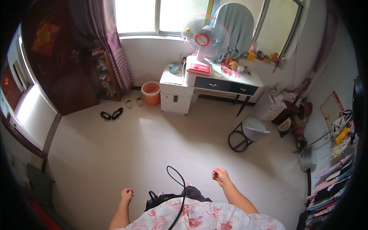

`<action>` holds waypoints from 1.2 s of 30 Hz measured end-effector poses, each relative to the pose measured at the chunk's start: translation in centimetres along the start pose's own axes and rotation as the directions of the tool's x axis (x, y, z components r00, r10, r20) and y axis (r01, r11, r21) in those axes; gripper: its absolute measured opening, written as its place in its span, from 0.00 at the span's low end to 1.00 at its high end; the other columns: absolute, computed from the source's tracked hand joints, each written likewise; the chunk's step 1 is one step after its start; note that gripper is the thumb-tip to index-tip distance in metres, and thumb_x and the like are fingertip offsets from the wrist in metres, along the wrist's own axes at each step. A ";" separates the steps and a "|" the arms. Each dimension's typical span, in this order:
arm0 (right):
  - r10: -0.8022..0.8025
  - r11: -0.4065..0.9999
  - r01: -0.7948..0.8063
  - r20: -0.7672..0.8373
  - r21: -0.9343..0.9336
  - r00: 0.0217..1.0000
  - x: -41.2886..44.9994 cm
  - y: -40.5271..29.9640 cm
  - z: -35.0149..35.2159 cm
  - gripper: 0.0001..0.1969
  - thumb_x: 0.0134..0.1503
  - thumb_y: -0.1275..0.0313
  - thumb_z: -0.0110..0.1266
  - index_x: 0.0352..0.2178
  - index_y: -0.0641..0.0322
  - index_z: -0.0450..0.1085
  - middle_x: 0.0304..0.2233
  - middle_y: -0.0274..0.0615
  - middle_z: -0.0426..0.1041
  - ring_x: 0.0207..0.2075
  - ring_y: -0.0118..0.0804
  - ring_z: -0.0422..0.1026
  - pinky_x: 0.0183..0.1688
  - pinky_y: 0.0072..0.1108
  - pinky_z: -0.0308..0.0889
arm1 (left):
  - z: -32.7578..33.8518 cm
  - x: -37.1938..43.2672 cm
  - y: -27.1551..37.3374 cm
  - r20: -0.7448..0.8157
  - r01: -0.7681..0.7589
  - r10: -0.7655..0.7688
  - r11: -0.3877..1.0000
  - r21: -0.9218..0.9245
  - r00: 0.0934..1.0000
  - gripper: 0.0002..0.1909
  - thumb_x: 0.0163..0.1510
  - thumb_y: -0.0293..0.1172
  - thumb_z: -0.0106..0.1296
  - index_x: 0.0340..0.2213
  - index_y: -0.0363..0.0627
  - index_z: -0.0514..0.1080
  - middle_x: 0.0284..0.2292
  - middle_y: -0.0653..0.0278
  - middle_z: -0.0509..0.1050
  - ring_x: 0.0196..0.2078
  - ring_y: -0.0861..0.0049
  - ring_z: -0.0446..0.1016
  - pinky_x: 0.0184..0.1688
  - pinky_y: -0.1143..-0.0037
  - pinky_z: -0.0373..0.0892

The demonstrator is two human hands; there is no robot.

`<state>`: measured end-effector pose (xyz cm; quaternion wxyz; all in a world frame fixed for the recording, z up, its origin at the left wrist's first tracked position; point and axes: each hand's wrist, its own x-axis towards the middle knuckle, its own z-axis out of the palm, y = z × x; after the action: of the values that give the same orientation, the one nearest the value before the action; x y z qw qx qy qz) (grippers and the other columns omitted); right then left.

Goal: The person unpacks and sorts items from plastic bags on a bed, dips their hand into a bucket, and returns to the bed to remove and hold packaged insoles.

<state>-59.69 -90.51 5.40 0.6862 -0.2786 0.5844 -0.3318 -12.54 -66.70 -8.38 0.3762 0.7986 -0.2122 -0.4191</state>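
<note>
My left hand (pixel 127 195) hangs low at my left side with curled fingers, and nothing shows in it. On the other side my right hand (pixel 220 176) is raised a little over the floor, its fingers loosely bent; no object is seen in it. Between the hands, a black cable (pixel 183 184) loops in front of my floral shirt (pixel 198 214). A dark bag or pouch (pixel 161 198) lies at my waist. Neither hand touches any furniture.
A white dressing table (pixel 227 79) with an electric fan (pixel 204 37) stands below the window. Nearby are an orange bucket (pixel 152 97), dark shoes (pixel 117 113), pale slippers (pixel 139 101) and a round stool (pixel 253 129). Folded clothes (pixel 330 184) line the right side; an open doorway is at left.
</note>
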 end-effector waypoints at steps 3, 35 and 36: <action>0.036 0.999 -0.037 -0.008 -0.009 0.999 7.2 -3.0 1.3 0.06 0.52 0.70 0.47 0.23 0.58 0.63 0.18 0.34 0.67 0.17 0.26 0.66 0.21 0.19 0.65 | 2.0 5.5 6.8 -0.051 -0.078 0.075 0.995 -0.059 0.996 0.08 0.45 0.20 0.39 0.24 0.38 0.70 0.21 0.62 0.72 0.21 0.79 0.71 0.23 0.79 0.67; 0.064 0.860 0.123 0.343 -0.495 0.937 58.6 -37.8 40.9 0.04 0.49 0.75 0.52 0.23 0.63 0.67 0.17 0.34 0.67 0.16 0.22 0.65 0.18 0.14 0.62 | 4.1 39.8 35.7 -0.200 0.109 -0.171 0.951 -0.288 0.965 0.06 0.49 0.21 0.41 0.29 0.37 0.68 0.25 0.62 0.72 0.22 0.81 0.69 0.25 0.82 0.67; 0.071 0.857 0.144 0.389 -0.496 0.918 61.1 -38.1 42.8 0.04 0.49 0.75 0.51 0.22 0.63 0.66 0.17 0.34 0.67 0.16 0.22 0.65 0.18 0.14 0.62 | 3.8 39.8 35.4 -0.249 0.119 -0.206 0.939 -0.322 0.946 0.06 0.50 0.20 0.41 0.29 0.37 0.68 0.25 0.62 0.71 0.22 0.82 0.69 0.25 0.82 0.67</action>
<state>-16.50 -162.23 3.91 0.6832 -0.5237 0.4959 -0.1138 5.72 -116.59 -2.48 0.4840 0.7974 -0.0229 -0.3597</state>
